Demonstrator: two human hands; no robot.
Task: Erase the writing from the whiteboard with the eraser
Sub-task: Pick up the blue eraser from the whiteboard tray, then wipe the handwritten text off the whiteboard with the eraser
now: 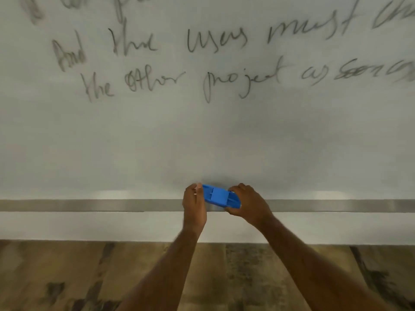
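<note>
A blue eraser (221,197) lies tilted at the bottom edge of the whiteboard (202,135), just above the metal ledge (89,205). My left hand (194,205) pinches its left end with curled fingers. My right hand (248,204) grips its right end. Black handwriting (213,61) in several lines fills the upper part of the board, well above both hands. The lower part of the board around the eraser is bare.
Below the ledge runs a white wall strip (89,225), then a brown patterned floor (67,277). My two forearms reach up from the bottom of the view.
</note>
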